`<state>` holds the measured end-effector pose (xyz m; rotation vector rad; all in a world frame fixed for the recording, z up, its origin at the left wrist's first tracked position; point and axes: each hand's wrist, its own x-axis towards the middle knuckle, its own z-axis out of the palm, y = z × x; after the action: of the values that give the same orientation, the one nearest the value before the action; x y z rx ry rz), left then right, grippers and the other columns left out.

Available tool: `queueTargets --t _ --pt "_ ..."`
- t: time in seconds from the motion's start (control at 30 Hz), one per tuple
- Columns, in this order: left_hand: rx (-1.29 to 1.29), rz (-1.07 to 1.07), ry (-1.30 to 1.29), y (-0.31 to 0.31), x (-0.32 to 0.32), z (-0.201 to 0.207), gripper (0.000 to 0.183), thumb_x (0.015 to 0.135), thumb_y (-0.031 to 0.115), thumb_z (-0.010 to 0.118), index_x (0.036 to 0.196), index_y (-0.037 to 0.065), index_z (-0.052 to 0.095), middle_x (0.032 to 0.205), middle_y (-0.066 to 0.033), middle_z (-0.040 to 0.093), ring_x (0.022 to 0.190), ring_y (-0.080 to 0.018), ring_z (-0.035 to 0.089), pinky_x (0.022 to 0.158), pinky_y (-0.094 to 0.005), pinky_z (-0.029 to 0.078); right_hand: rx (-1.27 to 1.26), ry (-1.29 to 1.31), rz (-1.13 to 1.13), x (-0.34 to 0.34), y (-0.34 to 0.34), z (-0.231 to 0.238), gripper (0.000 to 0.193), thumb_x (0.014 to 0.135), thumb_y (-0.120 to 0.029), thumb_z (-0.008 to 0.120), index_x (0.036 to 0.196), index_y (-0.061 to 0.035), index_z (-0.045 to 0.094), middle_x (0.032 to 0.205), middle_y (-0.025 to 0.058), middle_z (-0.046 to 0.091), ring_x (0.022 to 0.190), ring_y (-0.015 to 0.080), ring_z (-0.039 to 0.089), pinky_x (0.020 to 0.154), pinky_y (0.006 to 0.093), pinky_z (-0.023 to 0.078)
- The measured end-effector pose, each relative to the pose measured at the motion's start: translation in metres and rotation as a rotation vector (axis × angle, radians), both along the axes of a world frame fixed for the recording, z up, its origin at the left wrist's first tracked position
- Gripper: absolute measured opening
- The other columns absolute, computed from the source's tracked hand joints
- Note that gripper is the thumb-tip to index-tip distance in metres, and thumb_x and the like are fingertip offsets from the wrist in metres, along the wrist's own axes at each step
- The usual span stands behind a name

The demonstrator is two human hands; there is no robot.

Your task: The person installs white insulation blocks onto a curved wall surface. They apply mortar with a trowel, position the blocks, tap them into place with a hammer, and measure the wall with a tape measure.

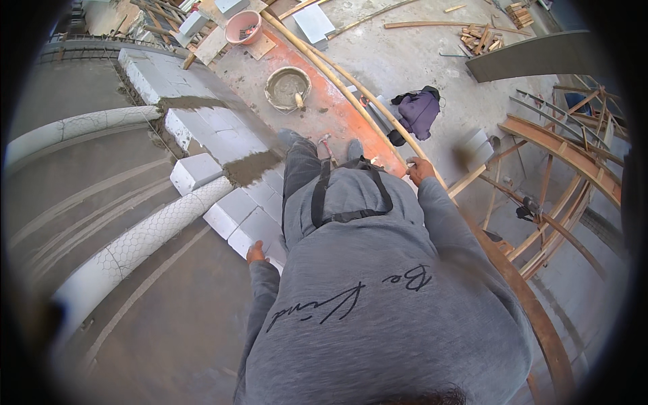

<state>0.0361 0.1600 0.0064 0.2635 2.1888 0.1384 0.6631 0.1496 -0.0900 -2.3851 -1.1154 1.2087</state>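
My left hand [256, 252] is low at my left side against the edge of the white block wall [244, 210], its fingers apart and nothing visible in them. At my right side, my right hand [421, 170] has its fingers curled over a long wooden pole [361, 88]; its fingertips are partly hidden. Grey mortar [251, 167] lies in a gap between the wall's blocks. A loose white block [196, 173] sits on the wall beside a mesh-wrapped white tube [145, 250].
Ahead of my feet stands a round tub of mortar [288, 89] with a tool in it. Beyond it is a pink basin [244, 28]. A purple garment [418, 113] lies past the poles. Curved timber formwork [567, 152] stands at right; a second wrapped tube [84, 128] extends left.
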Motion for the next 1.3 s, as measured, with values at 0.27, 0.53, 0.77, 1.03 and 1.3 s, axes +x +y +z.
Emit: queueTargets --t 0.27,0.53,0.77,1.03,1.3 --pt "0.086 0.093 0.043 0.016 0.031 0.025 0.089 0.073 0.034 0.074 0.143 -0.008 0.038 0.142 -0.0255 0.047 0.130 -0.0360 0.048 0.102 -0.0444 0.043 -0.130 0.013 0.045 -0.021 0.050 0.058 0.038 0.076 -0.014 0.065 0.113 -0.0061 0.068 0.093 0.0181 0.071 0.090 0.0310 0.069 0.085 0.0388 0.053" --pt "0.070 -0.088 0.083 0.022 0.022 0.016 0.091 0.072 0.036 0.073 0.139 -0.016 0.038 0.141 -0.0305 0.046 0.134 -0.0368 0.044 0.111 -0.0359 0.034 -0.156 0.077 0.028 -0.032 0.089 0.053 0.037 0.077 -0.015 0.066 0.112 -0.0040 0.067 0.082 0.0157 0.070 0.074 0.0248 0.069 0.072 0.0368 0.055" --pt "-0.080 -0.211 0.060 0.044 0.009 0.044 0.073 0.076 0.032 0.068 0.134 -0.010 0.050 0.133 -0.0261 0.056 0.126 -0.0322 0.054 0.106 -0.0346 0.040 -0.175 0.047 0.219 -0.051 0.154 0.029 0.036 0.078 -0.015 0.064 0.113 -0.0042 0.067 0.084 0.0162 0.071 0.075 0.0258 0.069 0.073 0.0367 0.055" --pt "0.235 -0.220 -0.157 0.154 0.001 0.067 0.057 0.083 0.021 0.062 0.132 -0.007 0.053 0.124 -0.0221 0.063 0.114 -0.0267 0.062 0.099 -0.0318 0.045 -0.070 0.059 0.340 -0.141 0.306 0.045 0.036 0.081 -0.017 0.063 0.115 -0.0044 0.066 0.086 0.0169 0.070 0.079 0.0270 0.068 0.076 0.0363 0.054" --pt "0.362 -0.103 -0.234 0.207 -0.009 0.068 0.055 0.085 0.015 0.060 0.134 -0.007 0.050 0.123 -0.0211 0.064 0.113 -0.0229 0.062 0.098 -0.0299 0.046 -0.001 0.139 0.346 -0.193 0.377 0.026 0.036 0.081 -0.018 0.066 0.115 -0.0044 0.067 0.092 0.0157 0.070 0.082 0.0248 0.067 0.078 0.0351 0.053"
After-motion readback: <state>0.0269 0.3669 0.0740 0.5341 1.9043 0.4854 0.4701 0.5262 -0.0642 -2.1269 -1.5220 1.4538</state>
